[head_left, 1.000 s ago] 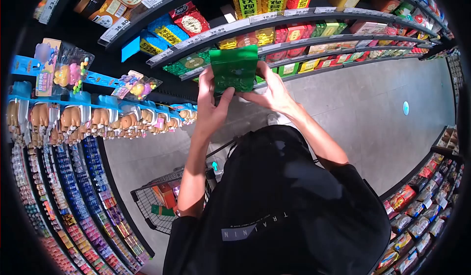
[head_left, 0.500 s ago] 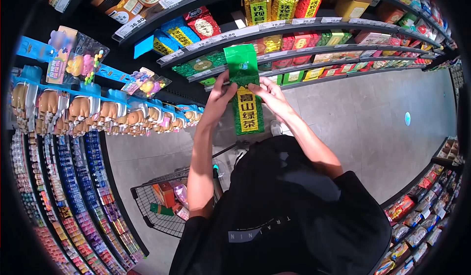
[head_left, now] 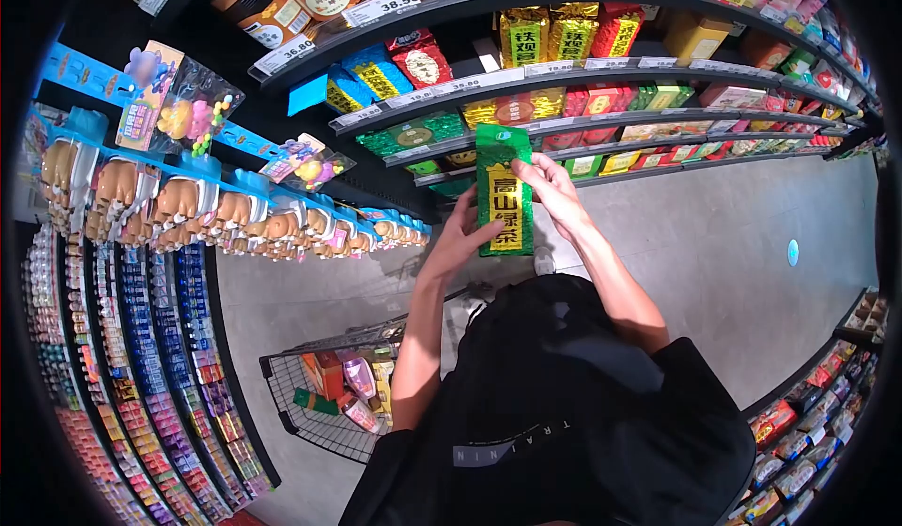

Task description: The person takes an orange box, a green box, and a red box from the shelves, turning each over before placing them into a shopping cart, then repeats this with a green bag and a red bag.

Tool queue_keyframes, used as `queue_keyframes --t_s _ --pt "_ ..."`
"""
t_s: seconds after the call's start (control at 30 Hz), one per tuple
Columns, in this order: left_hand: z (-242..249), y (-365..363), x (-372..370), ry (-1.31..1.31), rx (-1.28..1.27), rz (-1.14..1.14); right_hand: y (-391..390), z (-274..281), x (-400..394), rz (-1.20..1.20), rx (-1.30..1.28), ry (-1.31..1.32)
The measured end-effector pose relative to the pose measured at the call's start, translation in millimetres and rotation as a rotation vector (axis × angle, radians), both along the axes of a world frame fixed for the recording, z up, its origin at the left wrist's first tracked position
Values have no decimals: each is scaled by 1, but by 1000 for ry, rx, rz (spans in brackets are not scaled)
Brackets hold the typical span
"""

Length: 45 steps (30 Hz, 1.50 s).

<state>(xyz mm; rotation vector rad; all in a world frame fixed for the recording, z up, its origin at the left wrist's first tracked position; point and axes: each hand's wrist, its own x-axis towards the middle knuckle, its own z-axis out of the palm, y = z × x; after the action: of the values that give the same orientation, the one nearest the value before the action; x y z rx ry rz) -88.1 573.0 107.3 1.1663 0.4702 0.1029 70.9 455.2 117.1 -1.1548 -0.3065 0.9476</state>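
Observation:
A green tea packet [head_left: 505, 207] with a yellow label and large dark characters is held upright in front of my chest. My left hand [head_left: 461, 233] grips its left side low down, thumb across the front. On the upper right edge, my right hand [head_left: 552, 188] has its thumb on the front face; its other fingers are partly behind the packet. Beyond the packet, the shelf carries green tea bags [head_left: 411, 136], gold packets [head_left: 523, 38] and a red packet [head_left: 617, 33].
A wire shopping cart [head_left: 324, 437] with several boxes and packets stands at my lower left. Toy packs [head_left: 178, 197] hang from a blue rack on the left. Grey floor [head_left: 695, 244] stretches to the right, with snack shelves [head_left: 799, 432] at lower right.
The packet has tilted more upright, its top now nearer my hands. My left hand has slid down to its lower side, and my right hand holds the upper right. The view has shifted slightly.

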Motion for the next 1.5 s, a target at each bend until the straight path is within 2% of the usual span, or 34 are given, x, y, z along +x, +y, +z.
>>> queue_keyframes --t_s 0.6,0.67,0.77,0.93,1.3,1.5 --pt "7 -7 8 21 3 -1 -10 -3 4 -56 -20 -54" --pt "7 -9 9 24 -4 7 -14 -5 11 32 -134 -134" --pt "14 -11 14 38 -15 20 -17 17 12 19 -196 -166" --pt "27 -18 21 10 -48 63 -15 21 19 -2 -236 -206" --pt "24 -12 20 21 -20 65 -10 18 22 -57 -159 -222" --pt "26 -15 13 14 -57 70 -10 17 18 -27 -207 -229"
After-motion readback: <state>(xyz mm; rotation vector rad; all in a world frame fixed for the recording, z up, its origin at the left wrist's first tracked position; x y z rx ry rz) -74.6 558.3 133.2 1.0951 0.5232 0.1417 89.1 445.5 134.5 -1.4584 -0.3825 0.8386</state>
